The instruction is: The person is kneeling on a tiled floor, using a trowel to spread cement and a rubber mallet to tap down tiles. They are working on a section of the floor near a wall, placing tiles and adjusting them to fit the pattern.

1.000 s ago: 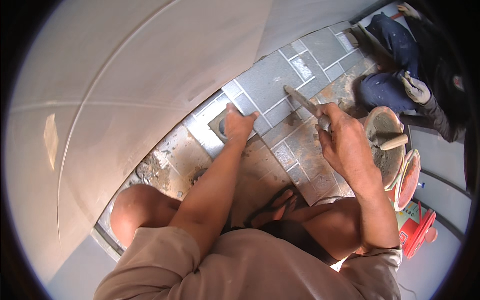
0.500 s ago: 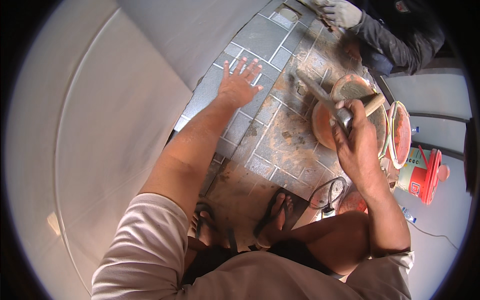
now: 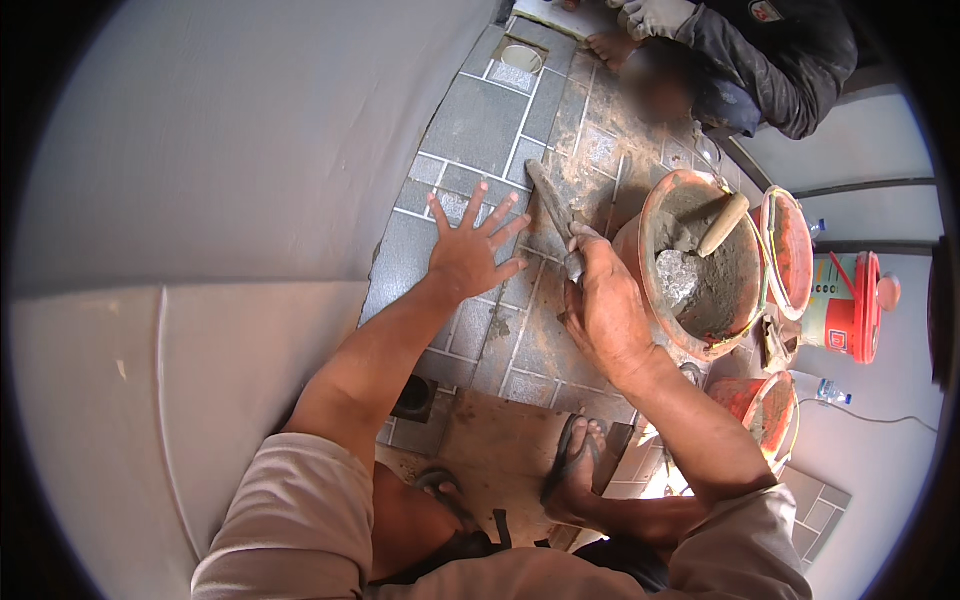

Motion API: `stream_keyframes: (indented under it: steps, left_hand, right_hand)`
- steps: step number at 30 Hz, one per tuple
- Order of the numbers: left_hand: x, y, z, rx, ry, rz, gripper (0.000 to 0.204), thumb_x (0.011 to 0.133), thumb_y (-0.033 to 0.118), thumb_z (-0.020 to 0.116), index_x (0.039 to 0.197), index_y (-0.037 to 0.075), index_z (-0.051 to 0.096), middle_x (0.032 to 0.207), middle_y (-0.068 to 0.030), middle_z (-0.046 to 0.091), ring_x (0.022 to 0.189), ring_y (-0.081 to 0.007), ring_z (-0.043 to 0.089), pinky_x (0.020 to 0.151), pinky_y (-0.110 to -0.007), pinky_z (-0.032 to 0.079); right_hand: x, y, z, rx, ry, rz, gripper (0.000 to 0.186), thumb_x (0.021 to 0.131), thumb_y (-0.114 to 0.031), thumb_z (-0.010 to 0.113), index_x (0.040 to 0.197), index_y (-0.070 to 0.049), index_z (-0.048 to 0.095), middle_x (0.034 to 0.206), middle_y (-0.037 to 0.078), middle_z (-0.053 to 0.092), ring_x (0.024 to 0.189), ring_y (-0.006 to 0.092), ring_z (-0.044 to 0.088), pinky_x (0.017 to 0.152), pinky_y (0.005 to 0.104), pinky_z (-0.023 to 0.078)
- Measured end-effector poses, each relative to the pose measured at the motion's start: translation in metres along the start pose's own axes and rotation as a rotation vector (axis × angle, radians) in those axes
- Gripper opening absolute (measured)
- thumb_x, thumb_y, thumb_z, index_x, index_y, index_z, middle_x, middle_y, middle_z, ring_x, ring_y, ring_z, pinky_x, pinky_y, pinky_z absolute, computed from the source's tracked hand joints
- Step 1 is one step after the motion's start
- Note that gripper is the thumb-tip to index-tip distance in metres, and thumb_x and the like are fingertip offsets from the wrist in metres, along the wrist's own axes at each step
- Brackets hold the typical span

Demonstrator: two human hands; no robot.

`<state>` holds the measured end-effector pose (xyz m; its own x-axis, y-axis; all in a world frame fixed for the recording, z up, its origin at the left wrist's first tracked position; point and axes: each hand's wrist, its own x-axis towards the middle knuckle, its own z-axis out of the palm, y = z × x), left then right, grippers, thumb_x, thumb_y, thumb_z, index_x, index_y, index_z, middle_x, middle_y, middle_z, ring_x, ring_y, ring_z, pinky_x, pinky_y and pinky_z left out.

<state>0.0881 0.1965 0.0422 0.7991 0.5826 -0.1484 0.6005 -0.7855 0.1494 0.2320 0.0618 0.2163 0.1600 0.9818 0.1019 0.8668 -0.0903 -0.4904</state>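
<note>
Here, spreading the left hand [image 3: 468,252] wide, palm down and with all five fingers apart, at the right edge of a large grey tile [image 3: 400,268], with fingertips over smaller tiles [image 3: 425,168] just ahead. Being unable to tell firm pressing from light contact under the palm. Gripping a long grey-brown tool [image 3: 547,193] in the right hand [image 3: 607,305], with fingers closed round its near end and with the shaft slanting forward and leftward. Not showing clearly the exact kind of tool.

Seeing, just beyond and to the right of the right hand, a round orange bucket [image 3: 631,243] with grey mortar [image 3: 715,290] inside and a wooden handle [image 3: 724,224] slanting above it. Finding farther right, past that bucket, a second red bucket [image 3: 790,255], then a pale container with a red lid [image 3: 845,310]. Noticing a small red bucket [image 3: 738,396] just right of the right forearm, near a clear bottle [image 3: 832,391].

Having a plain grey wall [image 3: 230,200] to the left of the left hand. Following the tiling well ahead of the left hand to a round pipe opening [image 3: 522,58]. Noting a dark square opening [image 3: 415,398] beside the left forearm. Making out, well ahead of the right hand, a co-worker's dark sleeve [image 3: 745,62] and pale glove [image 3: 660,15].
</note>
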Motion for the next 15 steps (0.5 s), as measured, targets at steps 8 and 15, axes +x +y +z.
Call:
stream_keyframes:
  steps: [8, 15]
  left_hand:
    - [0.006, -0.003, 0.021, -0.084, 0.097, 0.005, 0.085, 0.096, 0.073, 0.056, 0.169, 0.037, 0.031, 0.181, 0.009, 0.014, 0.167, -0.029, -0.001, 0.117, -0.089, -0.002]
    - [0.01, -0.006, 0.005, -0.165, -0.049, -0.018, 0.111, 0.084, 0.075, 0.072, 0.172, 0.029, 0.023, 0.181, 0.0091, 0.011, 0.167, -0.0256, -0.006, 0.12, -0.085, -0.007]
  right_hand:
    - [-0.017, 0.01, 0.017, 0.175, 0.257, 0.212, 0.037, 0.094, 0.01, 0.062, 0.127, -0.001, 0.051, 0.129, 0.029, 0.067, 0.109, 0.0434, 0.071, 0.095, 0.047, 0.056]
    - [-0.066, 0.0, 0.001, 0.192, 0.305, 0.326, 0.034, 0.095, 0.006, 0.068, 0.126, -0.002, 0.055, 0.117, 0.026, 0.074, 0.092, 0.0303, 0.075, 0.079, 0.0405, 0.059]
